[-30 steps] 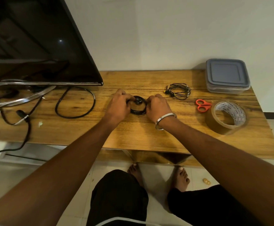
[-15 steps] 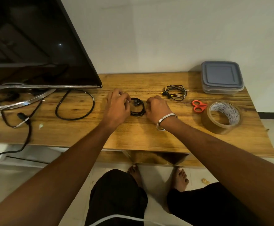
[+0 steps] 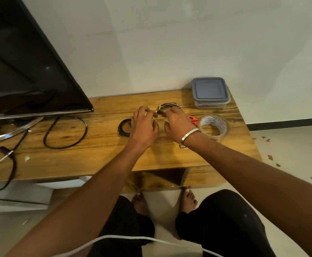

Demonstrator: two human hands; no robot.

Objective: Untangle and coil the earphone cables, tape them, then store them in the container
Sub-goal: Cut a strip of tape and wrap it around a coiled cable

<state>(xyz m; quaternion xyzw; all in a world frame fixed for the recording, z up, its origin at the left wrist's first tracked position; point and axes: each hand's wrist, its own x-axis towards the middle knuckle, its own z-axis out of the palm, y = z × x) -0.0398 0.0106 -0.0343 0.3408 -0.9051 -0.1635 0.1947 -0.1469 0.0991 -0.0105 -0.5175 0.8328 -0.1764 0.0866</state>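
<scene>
Tangled earphone cable (image 3: pixel 169 106) at back-centre of tabletop (image 3: pixel 99 145), just in front of lidded container (image 3: pixel 209 92). Thin black wire in loose overlapping loops, earbud or plug end at its left, near 940,620. Probably very light, limp, springy; will not hold shape unless pinned. Slippery jacket likely, snags on itself. Best taken at bud or plug end, then fed loop by loop; pulling mid-tangle risks tightening knots or straining the thin wire.

Right hand (image 3: pixel 177 123) over near edge of tangle, fingers (image 3: pixel 167 114) curled and seemingly pinching a strand; exact contact hidden by knuckles. Left hand (image 3: pixel 144 125) just beside, fingertips bunched at the bud end, apparently pinching it; blurred, not certain. Bangle (image 3: pixel 189 135) on right wrist.

Coiled earphone (image 3: pixel 123 127) flat on tabletop left of left hand, partly hidden by it, neat ring, no tape visible on it. Needs taping; may spring open if left.

Tape roll (image 3: pixel 213 127) right of right hand, scissors (image 3: pixel 194 119) between them, mostly hidden. Container lid on, needs opening before storing.

TV (image 3: pixel 21 71) at left, thick black cable loop (image 3: pixel 66 132) below it.
</scene>
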